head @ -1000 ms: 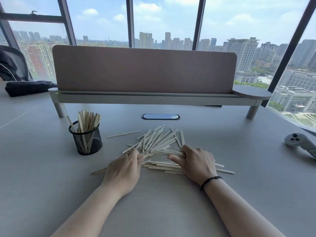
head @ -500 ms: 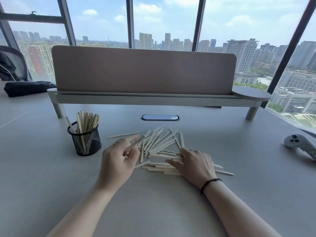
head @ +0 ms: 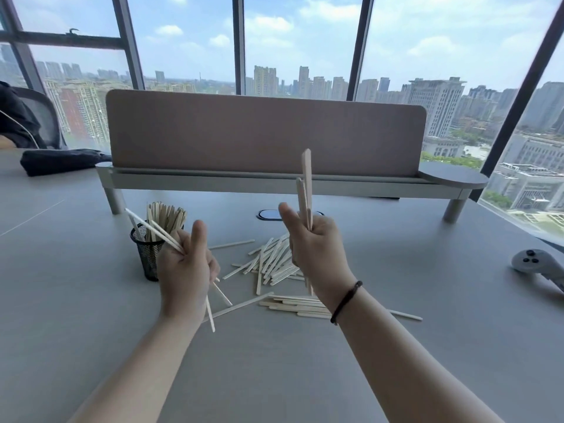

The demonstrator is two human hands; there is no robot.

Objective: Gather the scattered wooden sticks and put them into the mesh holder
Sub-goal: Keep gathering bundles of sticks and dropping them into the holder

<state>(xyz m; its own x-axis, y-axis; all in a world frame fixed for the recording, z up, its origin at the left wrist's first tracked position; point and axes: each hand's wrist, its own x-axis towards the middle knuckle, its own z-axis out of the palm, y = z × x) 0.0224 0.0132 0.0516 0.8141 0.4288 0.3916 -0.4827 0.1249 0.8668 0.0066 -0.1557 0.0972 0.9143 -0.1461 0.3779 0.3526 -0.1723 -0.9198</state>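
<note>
A black mesh holder (head: 146,254) stands on the grey desk at the left, with several wooden sticks (head: 166,215) upright in it. My left hand (head: 186,270) is raised just right of the holder and grips a few sticks (head: 152,228) that slant up towards its rim. My right hand (head: 311,248) is lifted above the desk and grips a few sticks (head: 306,181) that point straight up. A scattered pile of sticks (head: 273,264) lies on the desk between and behind my hands, and more sticks (head: 296,303) lie below my right wrist.
A long desk shelf with a pink-brown divider panel (head: 265,132) runs across the back. A white game controller (head: 532,264) lies at the right edge. A dark bag (head: 61,160) sits at the far left. A cable port (head: 268,214) is set in the desk.
Both hands have lifted off the desk, each with a few sticks taken from the pile. The left hand has moved towards the holder. The camera view has tilted up.
</note>
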